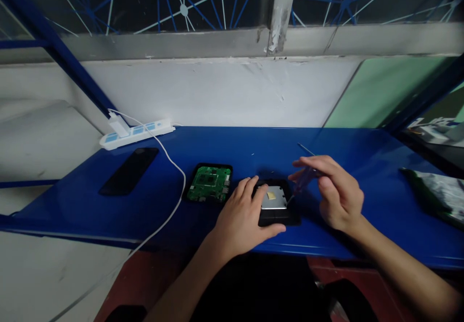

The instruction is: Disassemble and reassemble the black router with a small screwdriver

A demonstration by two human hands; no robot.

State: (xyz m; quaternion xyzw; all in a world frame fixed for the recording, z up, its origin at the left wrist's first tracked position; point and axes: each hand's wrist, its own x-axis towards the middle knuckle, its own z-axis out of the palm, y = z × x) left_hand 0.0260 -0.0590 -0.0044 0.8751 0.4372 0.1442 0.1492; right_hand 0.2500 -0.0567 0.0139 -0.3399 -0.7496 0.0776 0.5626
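A black plastic casing half lies on the blue table. Inside it is a silver metal plate with a small yellowish pad. My left hand grips the casing's left side, thumb along the near edge and fingers over the far left part. My right hand holds a screwdriver with a see-through, purplish handle, tilted, its tip at the plate's right edge. Left of my left hand sits another black casing half with a green circuit board in it.
Behind my right hand lies a thin metal rod, partly hidden. A black phone, a white power strip and a white cable are on the left. On the right lies a plastic bag. A wall stands behind the table.
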